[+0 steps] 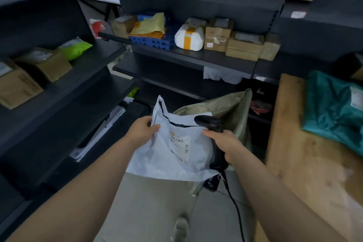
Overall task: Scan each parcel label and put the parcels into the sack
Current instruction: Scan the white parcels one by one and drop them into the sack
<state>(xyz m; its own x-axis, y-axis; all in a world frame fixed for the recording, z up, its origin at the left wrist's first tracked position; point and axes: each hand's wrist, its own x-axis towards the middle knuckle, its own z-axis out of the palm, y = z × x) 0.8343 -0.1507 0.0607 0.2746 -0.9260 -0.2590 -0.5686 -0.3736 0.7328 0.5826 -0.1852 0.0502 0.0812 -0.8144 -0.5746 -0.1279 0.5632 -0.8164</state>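
One grey parcel is held over the one olive sack, its single label facing up. The left hand pinches its left edge. The right hand is wrapped round one black scanner, thumb tip touching the parcel. One teal parcel lies on the wooden table. The middle shelf carries perhaps four brown boxes; blur makes that count unsure.
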